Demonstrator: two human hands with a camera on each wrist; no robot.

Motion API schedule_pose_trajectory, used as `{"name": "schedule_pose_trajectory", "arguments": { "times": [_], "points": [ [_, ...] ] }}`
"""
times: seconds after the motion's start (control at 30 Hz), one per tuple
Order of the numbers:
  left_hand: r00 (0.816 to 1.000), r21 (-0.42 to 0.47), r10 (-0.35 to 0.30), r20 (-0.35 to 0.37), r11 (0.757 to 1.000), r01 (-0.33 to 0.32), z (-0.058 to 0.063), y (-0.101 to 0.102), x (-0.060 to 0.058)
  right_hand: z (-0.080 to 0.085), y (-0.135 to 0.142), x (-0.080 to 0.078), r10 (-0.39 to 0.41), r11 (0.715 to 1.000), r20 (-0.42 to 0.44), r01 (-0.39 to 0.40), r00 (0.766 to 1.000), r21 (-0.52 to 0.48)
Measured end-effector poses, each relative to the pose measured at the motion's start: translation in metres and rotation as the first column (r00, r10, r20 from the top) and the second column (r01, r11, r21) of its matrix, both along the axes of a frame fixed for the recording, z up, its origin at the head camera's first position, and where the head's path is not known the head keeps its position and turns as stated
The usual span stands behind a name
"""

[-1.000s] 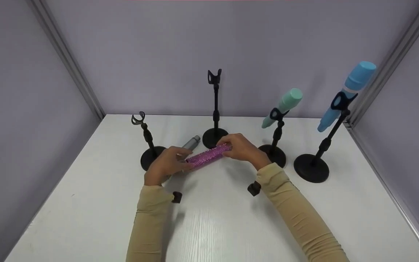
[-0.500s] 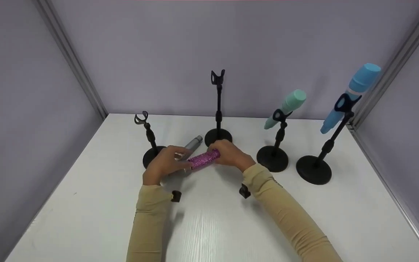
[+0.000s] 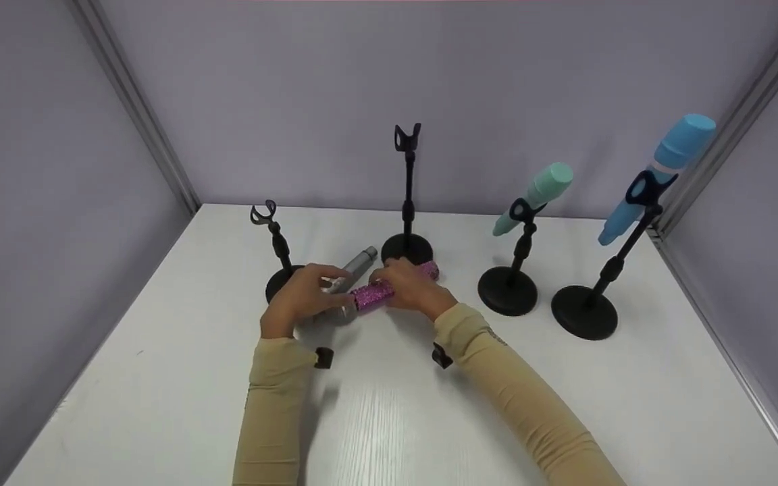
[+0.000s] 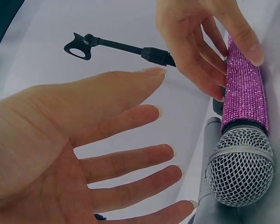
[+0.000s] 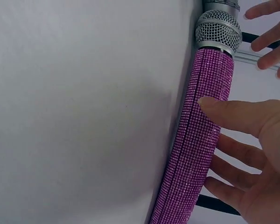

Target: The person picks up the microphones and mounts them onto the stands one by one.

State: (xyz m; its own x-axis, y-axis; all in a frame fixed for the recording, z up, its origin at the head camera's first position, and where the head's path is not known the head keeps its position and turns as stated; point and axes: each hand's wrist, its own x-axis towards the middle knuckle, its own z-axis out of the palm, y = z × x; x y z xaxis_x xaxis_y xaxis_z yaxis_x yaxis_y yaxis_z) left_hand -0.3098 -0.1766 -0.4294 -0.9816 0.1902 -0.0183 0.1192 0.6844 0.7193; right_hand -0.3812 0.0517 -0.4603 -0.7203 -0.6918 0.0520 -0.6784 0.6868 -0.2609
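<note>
A microphone (image 4: 246, 93) with a glittery pink handle and silver mesh head lies slanted low over the white table. My right hand (image 5: 252, 154) holds its handle around the middle, thumb on one side and fingers on the other. The handle's far end shows beyond that hand in the head view. My left hand (image 4: 84, 149) is beside the mesh head, fingers spread and apart from it. A grey microphone (image 3: 355, 266) lies just behind, partly hidden by my left hand.
Black microphone stands rise at the left (image 3: 279, 246) and back middle (image 3: 408, 196), their clips vacant. To the right, one stand (image 3: 509, 290) bears a mint-green microphone (image 3: 544, 187) and another stand (image 3: 585, 312) a blue microphone (image 3: 683, 142). Grey walls (image 3: 362, 81) enclose the table.
My right hand has shifted left along the pink handle, from its far end to about the middle. My left hand has stayed near the mesh head and its fingers have come off it.
</note>
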Motion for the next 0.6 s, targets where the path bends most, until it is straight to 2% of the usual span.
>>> {"name": "schedule_pose_trajectory", "arguments": {
  "times": [0.13,0.3,0.6],
  "points": [
    [1.0,-0.013,-0.015,-0.011,1.0,0.015,-0.001,0.0,0.001,-0.001,-0.006,0.004,-0.036,0.997,-0.028,0.038,0.999,0.067],
    [1.0,-0.014,0.013,0.017,1.0,-0.013,0.0,0.001,0.001,-0.003,-0.013,0.008,-0.066,0.984,-0.07,0.076,0.995,0.158],
    [1.0,-0.013,-0.007,-0.004,1.0,0.007,-0.003,0.0,-0.001,-0.011,-0.014,0.011,-0.072,0.974,-0.087,0.089,0.994,0.208]
  ]
}}
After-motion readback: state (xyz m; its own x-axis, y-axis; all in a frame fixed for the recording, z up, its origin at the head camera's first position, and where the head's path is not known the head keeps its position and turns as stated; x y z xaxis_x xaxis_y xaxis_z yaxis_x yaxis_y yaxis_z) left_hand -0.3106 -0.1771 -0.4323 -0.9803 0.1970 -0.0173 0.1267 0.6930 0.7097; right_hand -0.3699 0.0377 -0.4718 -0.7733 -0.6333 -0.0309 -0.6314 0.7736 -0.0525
